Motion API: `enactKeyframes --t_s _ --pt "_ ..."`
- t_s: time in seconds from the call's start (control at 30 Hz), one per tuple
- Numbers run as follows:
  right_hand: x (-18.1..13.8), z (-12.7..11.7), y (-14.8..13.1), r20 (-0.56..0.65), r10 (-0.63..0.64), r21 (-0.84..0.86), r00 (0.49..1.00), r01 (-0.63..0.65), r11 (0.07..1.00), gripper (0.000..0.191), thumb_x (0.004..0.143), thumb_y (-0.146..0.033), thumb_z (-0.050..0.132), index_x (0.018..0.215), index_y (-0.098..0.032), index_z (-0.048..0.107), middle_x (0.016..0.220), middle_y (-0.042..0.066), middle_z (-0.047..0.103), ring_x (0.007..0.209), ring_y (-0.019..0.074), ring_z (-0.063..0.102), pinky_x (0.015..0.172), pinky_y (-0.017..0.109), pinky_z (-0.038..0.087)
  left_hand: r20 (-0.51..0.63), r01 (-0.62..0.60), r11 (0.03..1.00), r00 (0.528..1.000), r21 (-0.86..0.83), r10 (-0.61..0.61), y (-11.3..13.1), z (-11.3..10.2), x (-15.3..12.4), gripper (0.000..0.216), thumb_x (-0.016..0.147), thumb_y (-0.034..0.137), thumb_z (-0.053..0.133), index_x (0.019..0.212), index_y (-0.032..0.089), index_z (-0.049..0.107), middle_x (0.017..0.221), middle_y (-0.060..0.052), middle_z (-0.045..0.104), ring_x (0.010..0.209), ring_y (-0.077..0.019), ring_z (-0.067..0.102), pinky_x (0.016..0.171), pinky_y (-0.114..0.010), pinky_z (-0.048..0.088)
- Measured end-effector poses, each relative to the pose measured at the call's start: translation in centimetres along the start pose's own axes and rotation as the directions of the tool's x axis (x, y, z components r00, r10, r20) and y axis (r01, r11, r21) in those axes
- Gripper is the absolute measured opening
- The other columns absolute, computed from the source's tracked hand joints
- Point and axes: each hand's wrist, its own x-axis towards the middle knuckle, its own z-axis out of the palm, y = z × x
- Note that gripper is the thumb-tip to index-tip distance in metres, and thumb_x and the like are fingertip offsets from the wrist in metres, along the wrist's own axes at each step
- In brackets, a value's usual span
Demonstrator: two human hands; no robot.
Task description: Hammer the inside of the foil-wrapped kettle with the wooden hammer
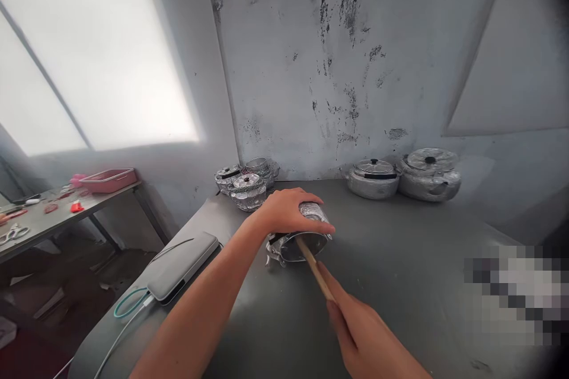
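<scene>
My left hand [288,210] is closed over the top of a small shiny metal pot [306,240] that lies tipped on the grey metal table [400,260], its mouth turned toward me. My right hand [355,331] grips a thin wooden stick [313,266] whose far end reaches into the pot's opening. Both forearms come in from the bottom of the view.
A grey pouch [182,263] with a white cable [128,320] lies at the table's left edge. Several small patterned metal pots [246,183] stand at the back left, two larger lidded pots [402,174] at the back right. A side table [53,213] with a pink tray stands left.
</scene>
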Motion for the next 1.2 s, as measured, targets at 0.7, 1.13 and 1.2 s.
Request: enactKeyframes --t_s 0.7,1.13,1.2 --pt "0.2 -0.5 0.2 0.038 -0.020 -0.062 0.999 0.022 0.998 0.056 0.105 -0.034 0.029 0.161 -0.032 0.036 0.110 0.009 0.076 0.090 0.0251 0.074 0.096 0.041 0.054 -0.025 0.019 0.998 1.000 0.052 -0.018 -0.1 0.3 0.2 0.067 0.075 0.082 0.064 0.125 0.038 0.070 0.128 0.000 0.067 0.115 -0.0308 0.064 0.102 -0.041 0.048" --pt "0.5 -1.2 0.4 0.023 -0.010 -0.089 1.000 0.012 0.996 0.036 0.103 -0.035 0.054 0.137 -0.026 0.059 0.123 0.008 0.069 0.100 0.0206 0.070 0.088 0.041 0.058 -0.018 0.017 0.999 1.000 0.045 -0.016 -0.2 0.2 0.1 0.065 0.077 0.081 0.063 0.126 0.039 0.070 0.129 0.001 0.067 0.115 -0.0298 0.064 0.101 -0.039 0.049" --pt "0.3 -1.4 0.5 0.023 -0.019 -0.093 1.000 0.021 0.995 0.036 0.098 -0.037 0.064 0.130 -0.022 0.062 0.132 0.008 0.065 0.108 0.0221 0.068 0.091 0.043 0.058 -0.018 0.019 0.998 1.000 0.051 -0.019 -0.2 0.2 0.1 0.066 0.077 0.082 0.063 0.126 0.039 0.070 0.129 0.001 0.067 0.115 -0.0298 0.064 0.102 -0.039 0.049"
